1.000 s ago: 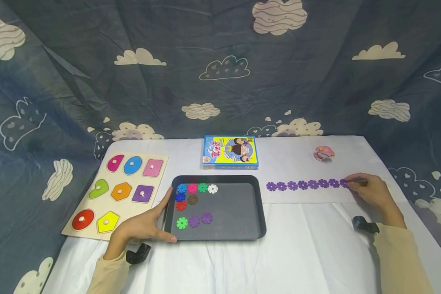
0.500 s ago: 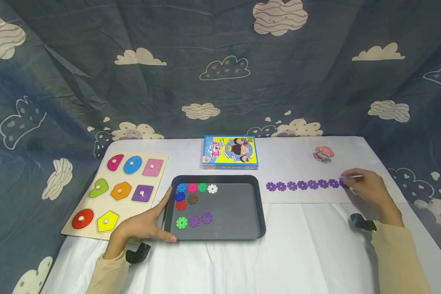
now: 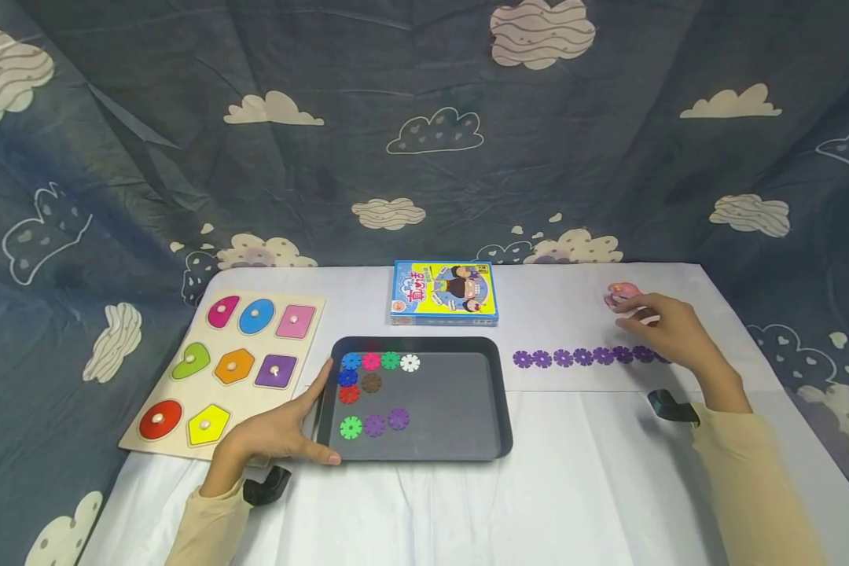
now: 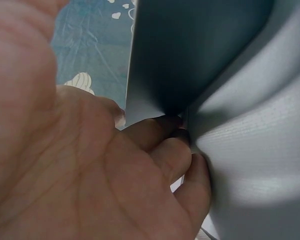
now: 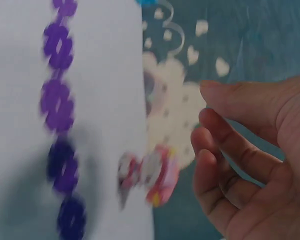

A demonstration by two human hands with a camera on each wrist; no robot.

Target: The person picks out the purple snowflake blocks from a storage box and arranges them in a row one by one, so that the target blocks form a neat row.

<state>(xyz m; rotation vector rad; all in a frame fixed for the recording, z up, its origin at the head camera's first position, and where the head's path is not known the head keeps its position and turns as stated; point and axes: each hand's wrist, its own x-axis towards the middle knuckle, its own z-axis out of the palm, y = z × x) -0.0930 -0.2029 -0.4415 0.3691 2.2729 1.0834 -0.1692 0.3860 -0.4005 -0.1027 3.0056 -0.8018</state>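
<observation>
My left hand [image 3: 272, 435] grips the left side of a dark grey tray [image 3: 453, 452], its thumb at the front corner. In the left wrist view, fingers [image 4: 172, 155] curl at the edge of the tray [image 4: 195, 45]. Small notched plastic discs in several colours lie in the tray, among them a green disc [image 3: 350, 428]. To the right, a row of linked purple snowflake discs [image 3: 582, 357] lies on the table. Above its right end hovers my right hand [image 3: 668, 326], loosely curled and holding nothing. Beyond its fingertips sits a small pink toy figure [image 5: 162, 175].
A wooden shape puzzle board [image 3: 248, 409] with knobbed pieces lies left of the tray, partly behind the left forearm. Behind the tray lies a blue and yellow box [image 3: 444, 295]. A dark cloud-patterned cloth [image 3: 339, 181] hangs along the back of the white-covered table [image 3: 573, 479].
My right hand has let go of the end of the purple row and moved left and back toward the pink figure. The left hand and tray stay put.
</observation>
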